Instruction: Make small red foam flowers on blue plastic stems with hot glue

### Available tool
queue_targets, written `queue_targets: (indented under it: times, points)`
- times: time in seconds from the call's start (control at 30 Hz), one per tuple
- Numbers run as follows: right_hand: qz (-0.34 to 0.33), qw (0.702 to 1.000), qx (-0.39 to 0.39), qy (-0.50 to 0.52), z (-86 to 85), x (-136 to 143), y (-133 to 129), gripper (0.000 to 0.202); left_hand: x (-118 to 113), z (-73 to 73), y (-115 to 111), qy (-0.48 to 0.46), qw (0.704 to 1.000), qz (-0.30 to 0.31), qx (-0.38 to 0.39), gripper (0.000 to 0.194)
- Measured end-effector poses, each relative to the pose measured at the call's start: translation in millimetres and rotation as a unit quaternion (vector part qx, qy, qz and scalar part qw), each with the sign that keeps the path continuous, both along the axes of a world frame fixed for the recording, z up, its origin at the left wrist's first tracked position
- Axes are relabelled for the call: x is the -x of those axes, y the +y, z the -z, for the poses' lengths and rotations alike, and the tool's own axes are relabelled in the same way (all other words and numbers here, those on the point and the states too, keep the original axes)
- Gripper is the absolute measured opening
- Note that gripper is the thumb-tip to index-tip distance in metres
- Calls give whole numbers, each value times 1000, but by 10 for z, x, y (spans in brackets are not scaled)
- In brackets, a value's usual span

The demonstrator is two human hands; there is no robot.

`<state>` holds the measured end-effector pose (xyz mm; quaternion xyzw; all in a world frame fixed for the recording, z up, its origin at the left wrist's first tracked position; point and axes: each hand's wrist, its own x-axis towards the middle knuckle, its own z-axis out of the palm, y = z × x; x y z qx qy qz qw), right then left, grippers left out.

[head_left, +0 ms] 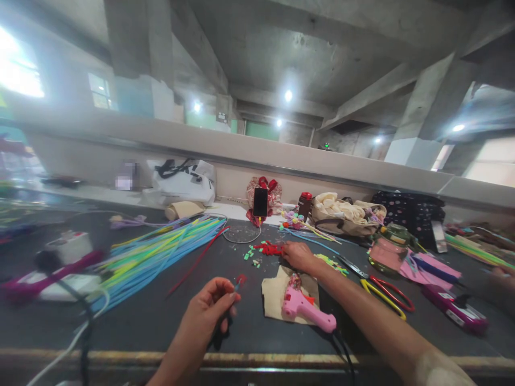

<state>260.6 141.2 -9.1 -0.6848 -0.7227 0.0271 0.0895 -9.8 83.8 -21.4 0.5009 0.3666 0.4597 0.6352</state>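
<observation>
My left hand [213, 308] is closed in a pinch near the front of the dark table. Between its thumb and forefinger is a small thin piece with a fuzzy red tip [241, 279]; its exact kind is hard to make out. My right hand [300, 257] reaches forward to a pile of short red pieces [270, 248], fingers bent down at its right side, fingertips partly hidden. Small green pieces [249, 253] lie beside that pile. Below my right forearm, a pink hot glue gun [303, 308] rests on a beige cloth or card [272, 297].
Blue, green and yellow pipe cleaners [161, 257] spread at left, with a red one [197, 262] alongside. Scissors [386, 295] and a glass jar [388, 249] stand right. A phone [260, 202] leans at the back. Another person's hand [501, 281] shows at far right.
</observation>
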Motion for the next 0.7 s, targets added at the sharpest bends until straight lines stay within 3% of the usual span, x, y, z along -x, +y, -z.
queue_targets:
  times: [0.27, 0.5, 0.7]
  points:
    - [12, 988, 5, 155, -78, -176, -23, 23, -32, -42, -40, 7, 1000, -9, 6, 18]
    - [4, 942, 18, 335, -40, -180, -33, 22, -23, -21, -9, 4, 1000, 2, 10, 19]
    - [-5, 908, 29, 419, -76, -156, -49, 22, -21, -23, -16, -1, 1000, -4, 15, 19]
